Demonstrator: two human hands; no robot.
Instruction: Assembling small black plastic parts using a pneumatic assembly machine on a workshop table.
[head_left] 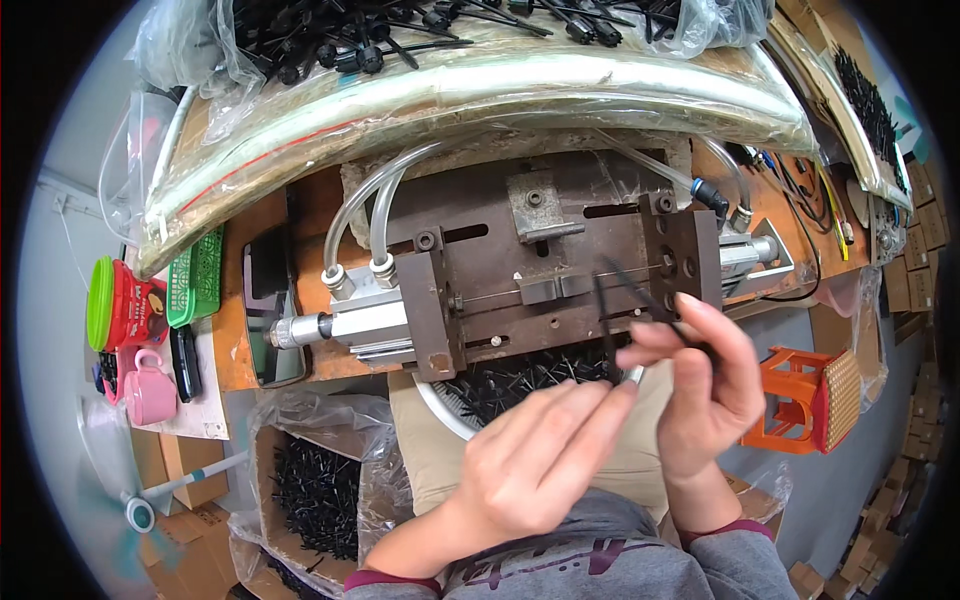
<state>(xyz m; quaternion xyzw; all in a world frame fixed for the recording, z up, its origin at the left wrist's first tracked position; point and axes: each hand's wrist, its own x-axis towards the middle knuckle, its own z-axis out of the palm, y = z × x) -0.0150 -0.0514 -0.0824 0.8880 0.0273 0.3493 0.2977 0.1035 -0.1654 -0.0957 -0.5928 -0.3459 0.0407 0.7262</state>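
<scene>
Judging the thin black stem (607, 330) light and stiff, I'd hold its end; it's over the near right of the fixture (590, 245), pinched by my left hand (535, 455); my right hand (708, 395)'s grip I can't tell.

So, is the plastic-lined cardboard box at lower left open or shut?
Open: no lid covers the box, and a heap of black parts shows inside.

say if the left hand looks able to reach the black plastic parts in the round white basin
Probably yes: the left hand is close and visible black parts lie uncovered, though the hand seems to pinch a thin black stick.
</scene>
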